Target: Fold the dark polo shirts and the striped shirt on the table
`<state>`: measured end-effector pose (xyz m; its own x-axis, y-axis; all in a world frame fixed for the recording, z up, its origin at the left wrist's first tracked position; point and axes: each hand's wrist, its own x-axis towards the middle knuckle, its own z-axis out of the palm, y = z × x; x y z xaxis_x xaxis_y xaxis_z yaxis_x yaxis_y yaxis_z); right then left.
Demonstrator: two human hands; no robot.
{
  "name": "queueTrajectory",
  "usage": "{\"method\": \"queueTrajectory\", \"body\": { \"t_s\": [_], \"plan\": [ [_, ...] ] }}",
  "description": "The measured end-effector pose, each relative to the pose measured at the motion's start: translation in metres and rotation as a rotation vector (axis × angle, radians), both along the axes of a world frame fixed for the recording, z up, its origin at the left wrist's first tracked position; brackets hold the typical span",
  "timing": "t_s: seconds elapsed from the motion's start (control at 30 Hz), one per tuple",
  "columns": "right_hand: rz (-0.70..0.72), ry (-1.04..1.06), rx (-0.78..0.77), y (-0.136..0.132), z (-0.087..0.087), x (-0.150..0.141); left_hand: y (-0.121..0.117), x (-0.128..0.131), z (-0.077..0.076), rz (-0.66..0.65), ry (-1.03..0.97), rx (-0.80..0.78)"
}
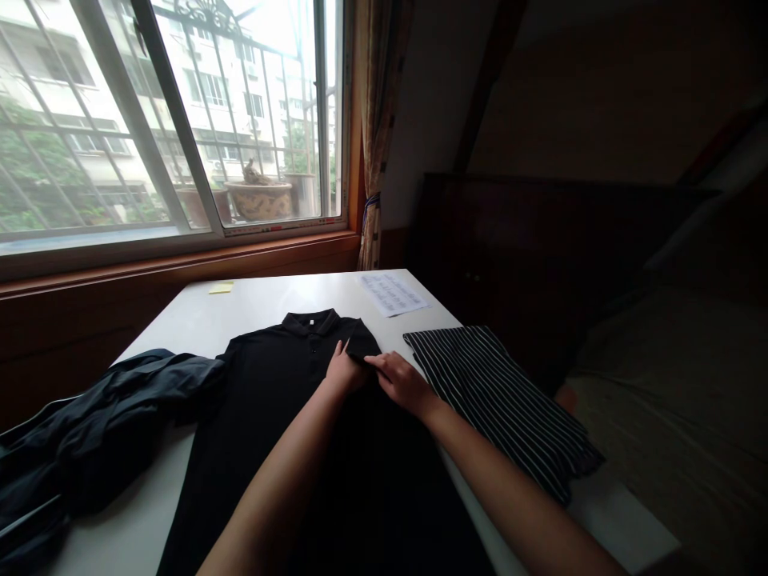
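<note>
A black polo shirt [270,400] lies spread on the white table in front of me, its collar toward the window and its button placket facing up. The sleeve on the right is folded inward over the chest. My left hand [346,374] holds the folded sleeve; some of its fingers are hidden by the cloth. From the right, my right hand [403,382] pinches the edge of the same sleeve, close beside the left hand.
Dark crumpled clothing [120,416] lies left of the shirt, touching its sleeve. A folded black-and-white striped garment [492,392] lies at the right edge. A printed paper sheet [394,294] and a yellow note [222,287] are at the far side of the white table [288,290], under a window.
</note>
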<state>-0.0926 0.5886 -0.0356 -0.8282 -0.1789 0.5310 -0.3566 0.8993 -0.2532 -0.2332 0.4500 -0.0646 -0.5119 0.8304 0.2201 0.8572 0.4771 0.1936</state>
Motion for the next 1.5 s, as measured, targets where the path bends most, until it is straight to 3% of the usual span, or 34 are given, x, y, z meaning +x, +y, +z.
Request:
{"method": "queueTrajectory", "body": {
  "t_s": [0.2, 0.37, 0.67, 0.87, 1.1, 1.33, 1.5],
  "plan": [
    [0.018, -0.106, 0.04, -0.003, -0.001, 0.009, -0.022, -0.032, 0.007, 0.13, -0.051, 0.071],
    [-0.167, -0.184, 0.084, -0.001, 0.005, 0.023, -0.027, -0.042, 0.017, 0.25, -0.116, 0.179],
    [-0.409, -0.178, 0.043, -0.004, 0.002, 0.042, -0.003, -0.033, 0.015, 0.224, -0.283, 0.243],
    [-0.578, -0.105, 0.037, -0.019, 0.014, 0.037, 0.003, -0.035, 0.017, 0.253, -0.32, 0.263],
    [-0.443, -0.2, 0.181, -0.037, 0.024, 0.039, -0.01, -0.041, 0.019, 0.271, -0.249, 0.241],
    [-0.558, -0.187, -0.007, -0.002, 0.012, 0.045, -0.01, -0.034, 0.021, 0.166, -0.14, 0.166],
    [-0.477, -0.226, -0.057, 0.008, -0.001, 0.049, 0.006, -0.035, 0.019, 0.177, -0.159, 0.126]
  ]
}}
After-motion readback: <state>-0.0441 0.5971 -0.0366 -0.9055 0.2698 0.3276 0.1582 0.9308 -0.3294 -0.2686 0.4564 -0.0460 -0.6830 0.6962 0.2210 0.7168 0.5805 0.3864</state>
